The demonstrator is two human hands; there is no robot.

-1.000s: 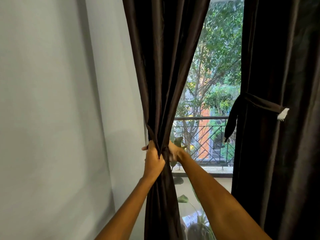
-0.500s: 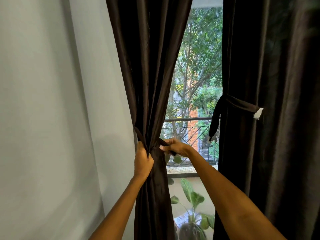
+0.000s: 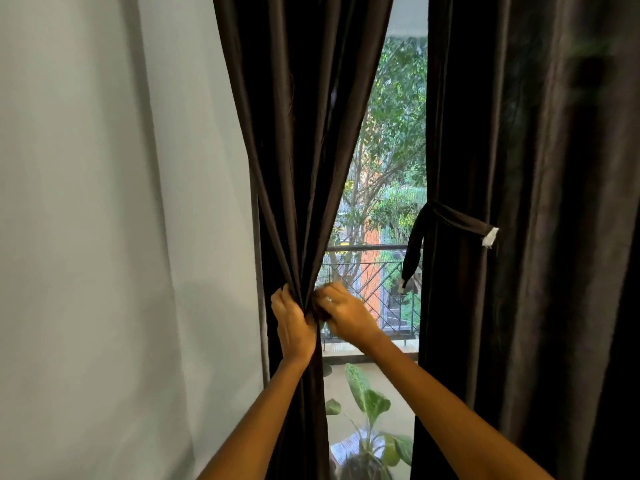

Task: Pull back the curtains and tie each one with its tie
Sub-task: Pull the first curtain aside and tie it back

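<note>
At the window, both hands were bunched on the left curtain while the right curtain hung already tied.

Beside the pale wall, the left curtain was gathered to a narrow waist, where the left hand gripped its folds with curled fingers. Just right of it and touching the same gathered spot, the right hand had its fingers curled at the cloth; whether it pinched a tie could not be told, since the hand was blurred. Between the curtains showed a balcony railing and a leafy plant. Further right, the right curtain was bound by its tie, one end dangling.
</note>
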